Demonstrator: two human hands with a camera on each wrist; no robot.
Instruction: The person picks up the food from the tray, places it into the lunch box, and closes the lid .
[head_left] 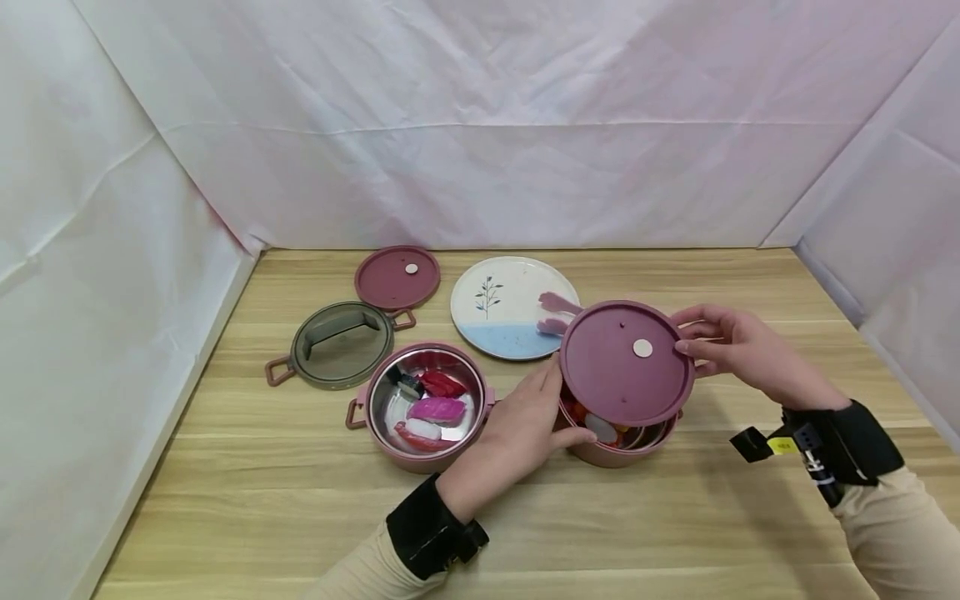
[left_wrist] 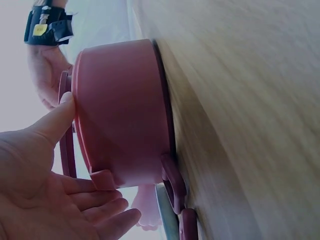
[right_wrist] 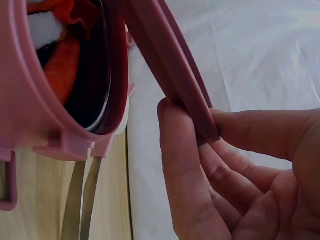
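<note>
My right hand [head_left: 738, 350] pinches the edge of a round plum-coloured lid [head_left: 626, 367] between thumb and fingers. The lid is tilted over a pink pot [head_left: 611, 455], whose opening shows below its front edge. An orange carrot-like piece [right_wrist: 64, 65] and a white piece [right_wrist: 46, 29] lie inside that pot. At the pot's left side is my left hand [head_left: 517, 425], fingers extended; its thumb touches the rim in the left wrist view. A second pink pot [head_left: 408, 460] stands uncovered further left, holding a magenta piece [head_left: 437, 410], a red piece [head_left: 442, 383] and other toy food.
A dark see-through lid with handles [head_left: 341, 346] lies left of the second pot. Behind it is another plum lid [head_left: 397, 279]. A plate [head_left: 480, 287] with a plant drawing sits at the back, a pink-ended tool [head_left: 557, 304] over its right side. White cloth walls surround the wooden table.
</note>
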